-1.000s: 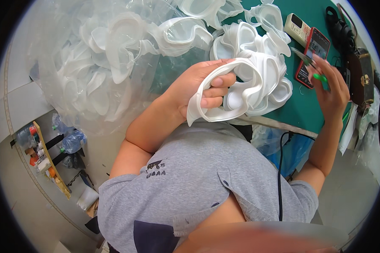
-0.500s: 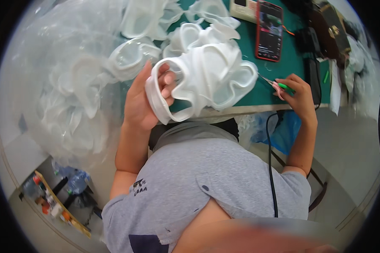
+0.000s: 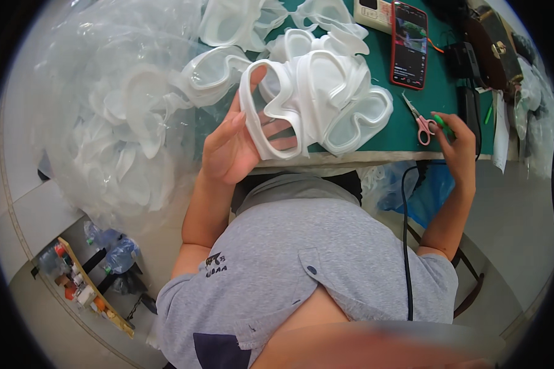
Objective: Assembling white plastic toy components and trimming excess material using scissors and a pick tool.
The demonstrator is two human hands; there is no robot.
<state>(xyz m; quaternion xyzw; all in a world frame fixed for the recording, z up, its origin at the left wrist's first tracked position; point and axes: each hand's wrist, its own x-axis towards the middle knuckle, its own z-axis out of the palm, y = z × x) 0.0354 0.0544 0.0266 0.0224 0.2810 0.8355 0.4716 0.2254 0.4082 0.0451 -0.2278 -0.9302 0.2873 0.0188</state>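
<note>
My left hand (image 3: 231, 154) grips a white, soft rubber mask frame (image 3: 283, 109) by its left side, tilted up at the table's near edge. Its fingers show through the opening behind the rim. Pressed close on its right is a pile of similar white mask frames (image 3: 341, 77). My right hand (image 3: 457, 144) has its fingers closed on a small green-handled tool (image 3: 443, 123), whose working end I cannot make out. Just left of those fingers, pink-handled scissors (image 3: 422, 126) lie on the green tabletop (image 3: 385, 103), blades pointing away from me.
A large clear plastic bag (image 3: 104, 80) with more white pieces fills the left side. A red-cased phone (image 3: 409, 46) lies on the table's far right, near a black box-shaped device (image 3: 461, 59). A black cable (image 3: 406, 240) hangs in front of me. A brown case (image 3: 495, 46) stands beyond.
The scissors have left my right hand and now lie on the table, while the green tool stays in its fingers. My left hand has turned the mask frame more upright.
</note>
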